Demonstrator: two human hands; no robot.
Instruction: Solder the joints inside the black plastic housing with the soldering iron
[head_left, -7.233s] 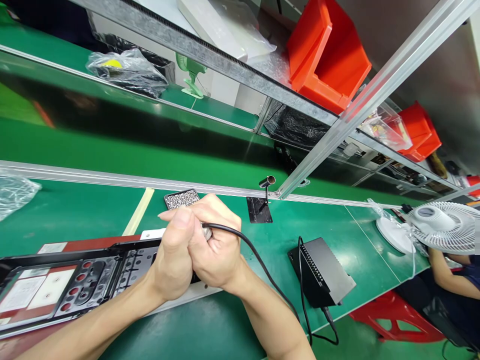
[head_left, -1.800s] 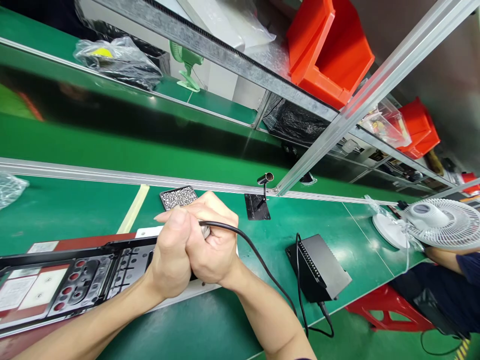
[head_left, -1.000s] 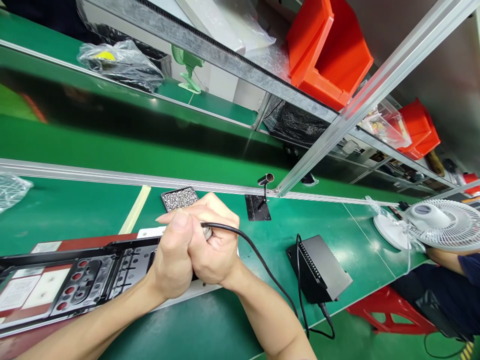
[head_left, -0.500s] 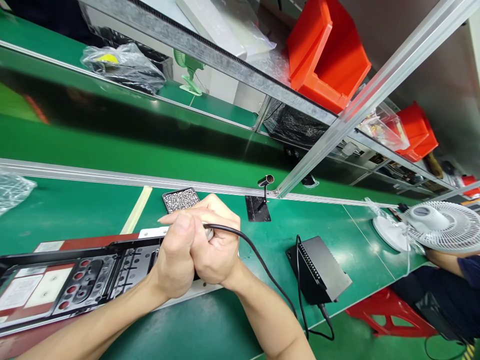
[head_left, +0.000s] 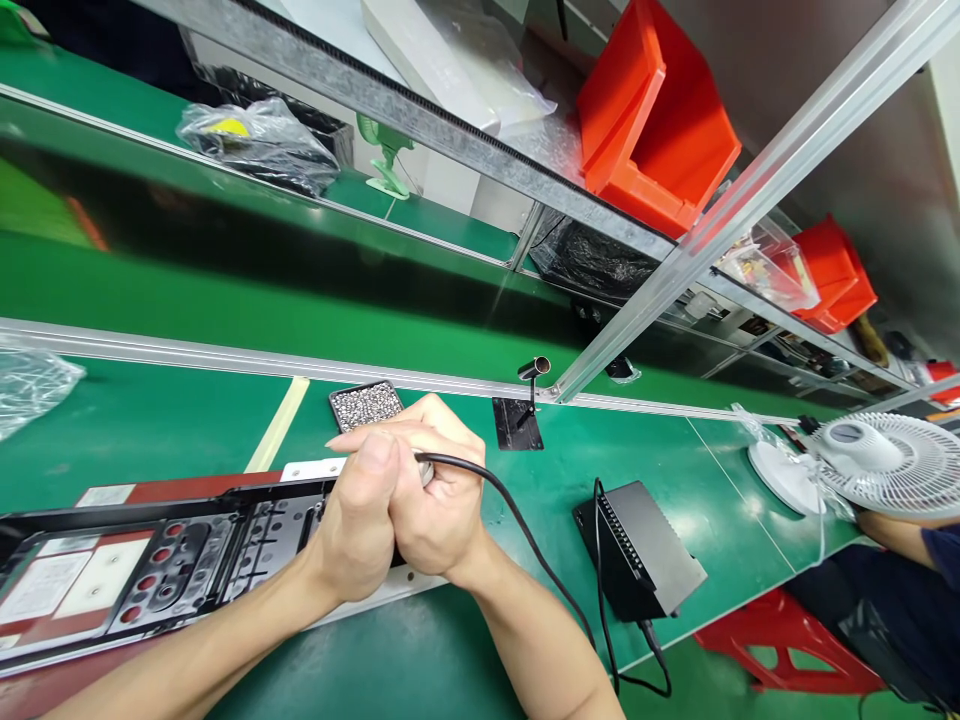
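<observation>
1. The green counter (head_left: pixel 150 420) runs wide and bare to the left of the hands, bounded at the back by an aluminium rail (head_left: pixel 225 352); its near edge drops off just right of the black power box (head_left: pixel 641 545)
2. The screw tray (head_left: pixel 367 404) sits just behind the hands, the small black stand (head_left: pixel 517 422) a little to its right
3. The left hand (head_left: pixel 352 535) and right hand (head_left: pixel 435 505) are clasped together, both closed around a corded tool (head_left: pixel 424 467) that is mostly hidden; its black cable (head_left: pixel 525 530) trails off rightward toward the counter's edge
4. Which way the tool's tip points cannot be told
5. The long black panel (head_left: pixel 150 560) lies flat under the hands, long axis running left to right
</observation>
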